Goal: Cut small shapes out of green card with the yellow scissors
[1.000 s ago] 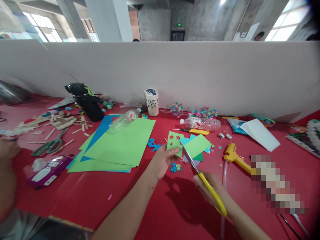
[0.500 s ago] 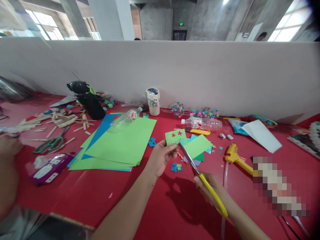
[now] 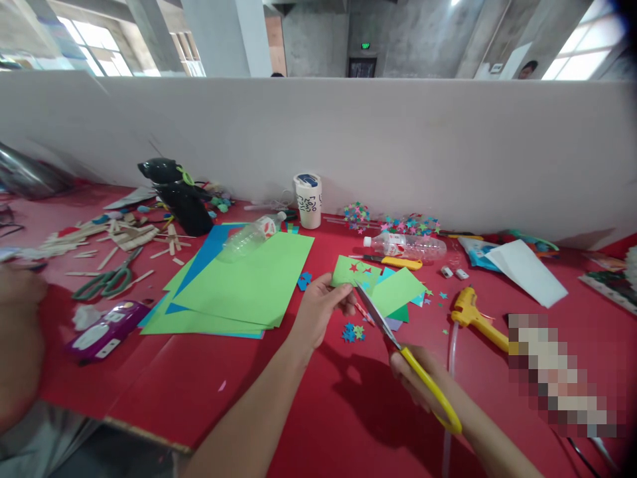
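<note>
Star-punched light-green paper [image 3: 357,277] sits above the red counter [image 3: 174,392], its near edge pinched between thumb and fingers of the left hand [image 3: 318,309]. It should be light, bendy and easily torn, best gripped by an uncut margin. Yellow-handled scissors [image 3: 409,357] fill the right hand [image 3: 411,386]; whether the blades touch the paper, I cannot tell.

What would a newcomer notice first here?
Probably the yellow scissors in the right hand, tip close to the green card pinched in the left hand. Next, the large green sheets to the left, a bottle lying on them, and the bright yellow glue gun on the right.
</note>
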Demonstrator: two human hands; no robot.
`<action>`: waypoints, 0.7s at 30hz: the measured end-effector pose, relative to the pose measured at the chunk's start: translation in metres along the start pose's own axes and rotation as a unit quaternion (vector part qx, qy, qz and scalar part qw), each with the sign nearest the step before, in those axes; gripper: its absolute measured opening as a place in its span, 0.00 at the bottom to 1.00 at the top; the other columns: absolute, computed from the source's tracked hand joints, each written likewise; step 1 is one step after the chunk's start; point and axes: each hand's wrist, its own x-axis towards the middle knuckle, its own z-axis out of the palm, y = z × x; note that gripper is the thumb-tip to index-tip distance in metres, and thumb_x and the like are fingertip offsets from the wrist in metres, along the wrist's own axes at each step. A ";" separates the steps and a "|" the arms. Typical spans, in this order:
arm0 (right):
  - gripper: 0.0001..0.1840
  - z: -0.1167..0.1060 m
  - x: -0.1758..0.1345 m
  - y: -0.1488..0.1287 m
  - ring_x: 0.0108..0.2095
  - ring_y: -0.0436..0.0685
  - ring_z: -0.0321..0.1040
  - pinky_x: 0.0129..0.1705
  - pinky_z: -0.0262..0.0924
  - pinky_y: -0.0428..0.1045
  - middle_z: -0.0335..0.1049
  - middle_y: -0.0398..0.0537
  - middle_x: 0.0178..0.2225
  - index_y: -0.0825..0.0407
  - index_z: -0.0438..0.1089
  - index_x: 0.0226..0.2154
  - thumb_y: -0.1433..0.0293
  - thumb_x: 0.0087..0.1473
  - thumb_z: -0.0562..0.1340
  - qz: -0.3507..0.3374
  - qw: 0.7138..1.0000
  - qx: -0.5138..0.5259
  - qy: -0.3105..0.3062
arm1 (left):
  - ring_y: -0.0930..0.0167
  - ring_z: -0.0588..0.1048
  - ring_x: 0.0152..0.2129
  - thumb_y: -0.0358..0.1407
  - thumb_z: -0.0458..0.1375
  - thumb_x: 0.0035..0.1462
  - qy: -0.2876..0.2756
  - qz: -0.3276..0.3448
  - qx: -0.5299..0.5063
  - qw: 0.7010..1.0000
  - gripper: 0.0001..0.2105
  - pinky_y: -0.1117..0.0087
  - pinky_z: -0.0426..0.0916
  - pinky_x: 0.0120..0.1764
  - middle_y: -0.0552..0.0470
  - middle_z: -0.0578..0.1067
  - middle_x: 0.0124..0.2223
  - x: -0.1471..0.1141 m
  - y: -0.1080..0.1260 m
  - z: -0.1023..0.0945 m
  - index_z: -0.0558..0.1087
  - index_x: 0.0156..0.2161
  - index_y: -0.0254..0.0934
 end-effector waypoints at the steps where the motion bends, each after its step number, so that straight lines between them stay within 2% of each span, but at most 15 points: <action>1: 0.26 -0.001 -0.001 0.000 0.10 0.42 0.43 0.12 0.44 0.41 0.45 0.31 0.12 0.50 0.51 0.20 0.45 0.47 0.51 -0.005 1.000 -0.002 -0.009 | 0.77 0.68 0.16 0.37 0.57 0.48 0.001 0.001 0.005 1.000 0.08 0.75 0.61 0.22 0.54 0.71 0.22 0.000 0.000 -0.001 0.67 0.29 0.33; 4: 0.27 -0.002 -0.003 -0.002 0.11 0.42 0.44 0.13 0.44 0.41 0.45 0.32 0.13 0.50 0.51 0.20 0.44 0.48 0.48 -0.019 1.000 -0.007 -0.023 | 0.78 0.66 0.15 0.37 0.57 0.47 0.003 0.001 0.018 1.000 0.07 0.75 0.61 0.21 0.55 0.71 0.21 0.001 0.001 -0.002 0.68 0.29 0.33; 9: 0.28 0.000 -0.005 -0.005 0.11 0.42 0.43 0.13 0.42 0.41 0.44 0.31 0.12 0.51 0.52 0.20 0.42 0.46 0.48 -0.018 1.000 -0.010 -0.004 | 0.75 0.69 0.15 0.37 0.56 0.48 -0.016 0.004 0.033 0.999 0.07 0.73 0.62 0.21 0.52 0.72 0.22 0.001 0.002 -0.004 0.67 0.30 0.33; 21: 0.29 0.000 -0.003 -0.002 0.11 0.42 0.43 0.12 0.42 0.41 0.43 0.32 0.14 0.51 0.53 0.20 0.41 0.45 0.48 -0.002 1.000 -0.018 0.004 | 0.74 0.70 0.16 0.37 0.56 0.48 0.005 -0.003 0.039 0.999 0.08 0.73 0.63 0.21 0.52 0.72 0.22 0.001 -0.002 -0.001 0.66 0.30 0.33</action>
